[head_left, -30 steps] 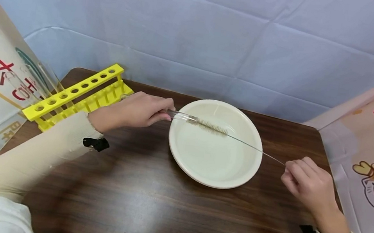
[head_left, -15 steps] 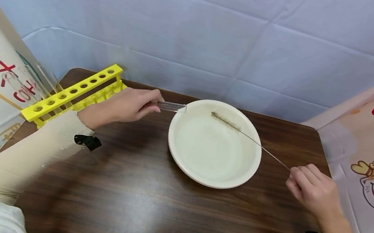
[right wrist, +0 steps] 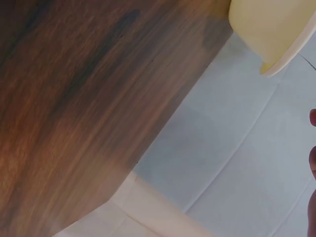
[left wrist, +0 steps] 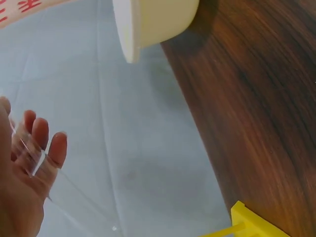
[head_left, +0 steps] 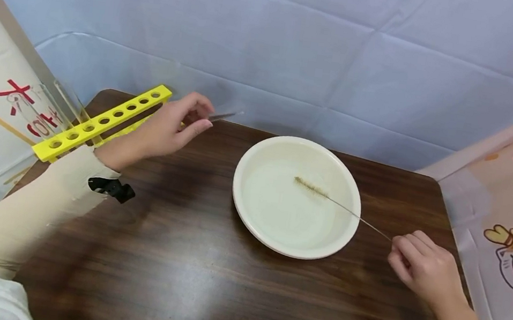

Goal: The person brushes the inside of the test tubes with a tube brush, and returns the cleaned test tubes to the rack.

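Note:
My left hand (head_left: 168, 124) holds a clear glass test tube (head_left: 227, 117) in front of the back cloth, left of the white basin (head_left: 290, 250). In the left wrist view the test tube (left wrist: 81, 202) runs across the palm, its fingers loosely bent round it. My right hand (head_left: 429, 269) pinches the thin wire handle of a test tube brush (head_left: 312, 188) at the table's right side. The brush's bristly head is over the basin, outside the tube. Only fingertips (right wrist: 313, 158) of the right hand enter the right wrist view.
A yellow test tube rack (head_left: 96, 125) stands at the table's back left, partly behind the left forearm. Glass tubes (head_left: 69, 103) stand in its near-left holes. Cloth walls border the brown wooden table (head_left: 200, 293) at the back and both sides.
The brush has come out of the test tube. My left hand has moved left and up with the tube, away from the basin. My right hand shifted slightly, and the bristles lowered over the basin.

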